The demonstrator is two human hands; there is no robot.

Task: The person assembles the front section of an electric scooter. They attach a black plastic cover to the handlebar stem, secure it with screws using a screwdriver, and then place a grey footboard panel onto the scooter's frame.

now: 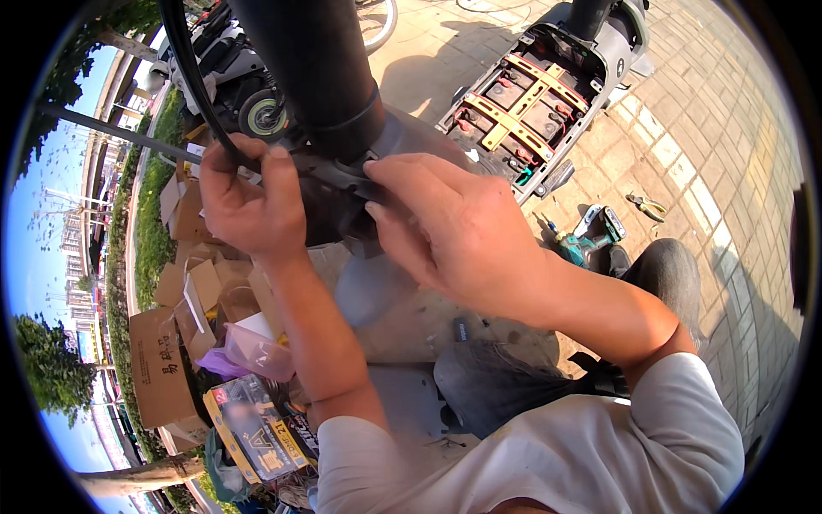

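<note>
A thick black steering column [308,68] of a scooter stands in front of me. Beside its lower end, my left hand [253,201] pinches a black cable [201,98] that hangs down along the column's left side. Between my two hands lies a dark, narrow piece [342,176], seemingly plastic, against the column's base. My right hand [467,227] is closed on its right end with thumb and fingers. The fingertips partly hide the piece, so its exact shape is unclear.
At the upper right sits a scooter floor bay [522,111] with batteries under yellow-red straps. A teal cordless drill [586,244] and pliers [646,207] lie on the paving. Cardboard boxes [167,368], a pink plastic tub [261,351] and a yellow-black package [257,428] crowd the left.
</note>
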